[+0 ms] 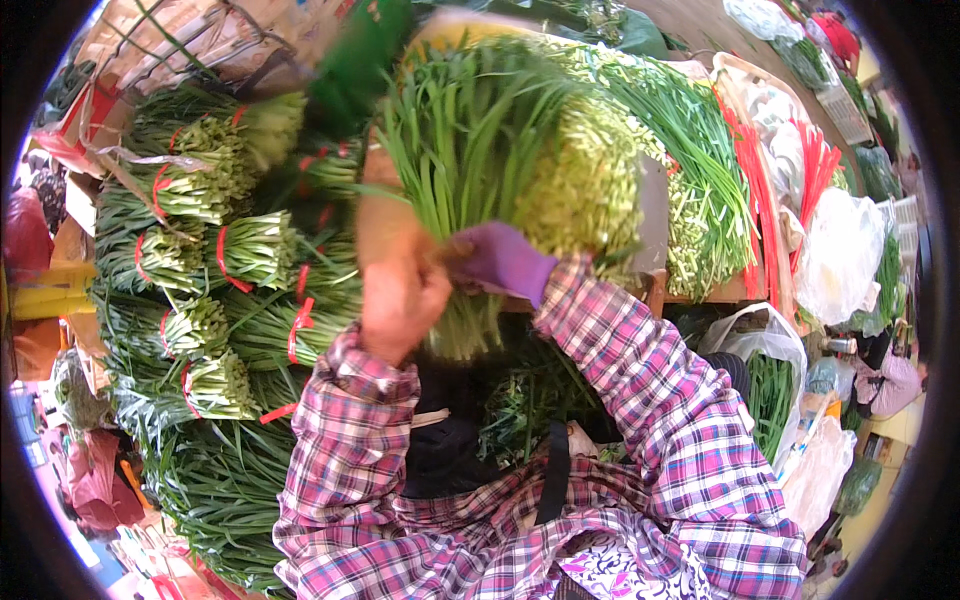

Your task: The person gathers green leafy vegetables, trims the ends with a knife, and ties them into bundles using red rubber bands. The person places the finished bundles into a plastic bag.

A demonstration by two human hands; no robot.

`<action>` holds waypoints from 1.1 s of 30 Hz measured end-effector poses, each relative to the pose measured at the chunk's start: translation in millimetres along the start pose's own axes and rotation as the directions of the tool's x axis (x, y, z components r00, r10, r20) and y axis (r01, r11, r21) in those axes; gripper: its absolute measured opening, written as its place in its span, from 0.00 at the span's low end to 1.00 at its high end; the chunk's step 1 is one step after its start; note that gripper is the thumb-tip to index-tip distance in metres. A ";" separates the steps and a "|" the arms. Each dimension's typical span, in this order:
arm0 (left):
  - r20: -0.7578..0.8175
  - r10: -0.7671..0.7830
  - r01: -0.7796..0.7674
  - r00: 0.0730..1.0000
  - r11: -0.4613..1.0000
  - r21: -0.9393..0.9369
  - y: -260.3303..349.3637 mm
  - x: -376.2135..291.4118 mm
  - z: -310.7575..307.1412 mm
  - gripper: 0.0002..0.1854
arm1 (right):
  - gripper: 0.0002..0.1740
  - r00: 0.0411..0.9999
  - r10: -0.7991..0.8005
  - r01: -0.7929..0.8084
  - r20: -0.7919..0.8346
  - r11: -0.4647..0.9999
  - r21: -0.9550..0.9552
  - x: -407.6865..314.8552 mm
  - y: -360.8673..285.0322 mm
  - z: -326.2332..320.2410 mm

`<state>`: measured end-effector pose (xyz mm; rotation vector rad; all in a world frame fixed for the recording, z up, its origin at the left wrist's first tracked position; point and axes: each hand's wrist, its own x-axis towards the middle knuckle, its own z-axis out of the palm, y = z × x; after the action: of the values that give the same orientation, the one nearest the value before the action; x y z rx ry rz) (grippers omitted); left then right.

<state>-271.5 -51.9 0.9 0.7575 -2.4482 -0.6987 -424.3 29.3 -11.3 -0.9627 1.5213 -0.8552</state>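
Observation:
A bunch of long flat green leaves, apparently garlic chives [465,150], stands before me with its pale stem ends pointing towards my lap. My right hand [501,262], in a purple glove, grips it from the right at the stems. From the left, my bare left hand [401,289] closes its fingers against the same stems; motion blur hides what is pinched there. Just right of the bunch lies a heap of loose chives with yellow-green stem ends [589,180]. Further right are more loose chives [705,225] on a wooden board.
Stacked at left are several bunches tied with red strips [251,251]. Loose red tie strips [746,202] lie at the right, near a white plastic bag [840,255]. An open clear bag holds greens [769,401]. Something green and blurred [360,64] is at the top.

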 end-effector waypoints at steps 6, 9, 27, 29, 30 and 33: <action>0.590 -0.551 0.807 0.591 0.387 -0.446 -28.6 27.2 6.4 0.21 | 0.08 1.000 0.016 -0.011 0.001 0.610 0.792 -26.0 10.2 -13.5; 0.851 -0.038 0.852 0.523 0.016 -0.523 -12.8 42.4 23.8 0.31 | 0.07 0.985 -0.173 0.105 -0.002 0.591 0.800 -45.7 3.5 -17.7; 0.324 0.197 0.322 0.925 0.042 -0.946 21.4 162.6 -38.8 0.24 | 0.05 0.591 -0.804 0.350 -0.067 0.330 -0.877 -71.0 -65.9 -48.7; 0.385 0.033 0.372 0.922 0.189 -0.909 7.9 143.4 -2.9 0.25 | 0.04 0.672 -0.740 0.337 0.004 0.301 -0.892 -57.6 -57.6 -46.5; 0.394 -0.047 0.391 0.918 0.271 -0.880 0.5 130.0 16.9 0.26 | 0.04 0.797 -0.603 0.292 -0.008 0.398 -0.870 -43.7 -50.7 -41.9; 0.393 -0.012 0.385 0.920 0.227 -0.895 -21.6 122.8 41.1 0.25 | 0.08 0.847 -0.528 0.260 -0.062 0.514 -0.818 -16.9 -31.6 -45.4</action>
<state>-376.8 -129.9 -7.4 0.4027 -1.5040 -2.2958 -463.8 32.7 30.9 -1.9907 2.0489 -0.6361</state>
